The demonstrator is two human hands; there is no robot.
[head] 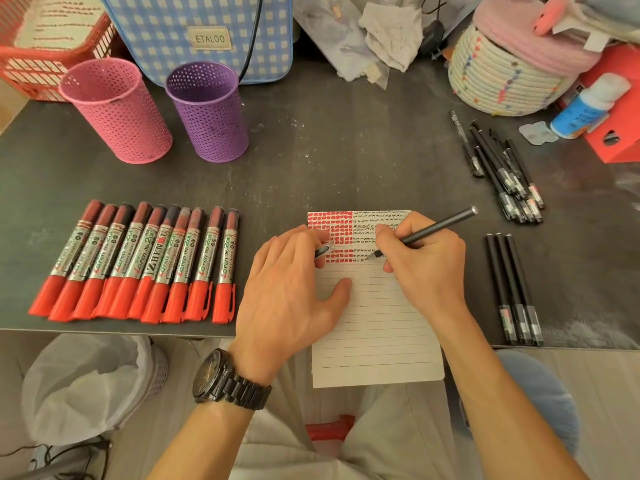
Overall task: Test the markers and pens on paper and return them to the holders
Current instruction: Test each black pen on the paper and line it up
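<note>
A lined sheet of paper lies at the table's front edge, its top rows filled with red blocks and black scribbles. My right hand grips a black pen with its tip on the paper. My left hand rests on the paper's left side and holds the pen's cap between its fingers. Several red markers lie in a row at the left. Behind them stand a pink holder and a purple holder. Black pens lie in a loose pile at the right and three more in a row.
A checked bag and a red basket stand behind the holders. A woven basket, a glue bottle and a red box crowd the back right. A bin with a white bag sits below the table's edge.
</note>
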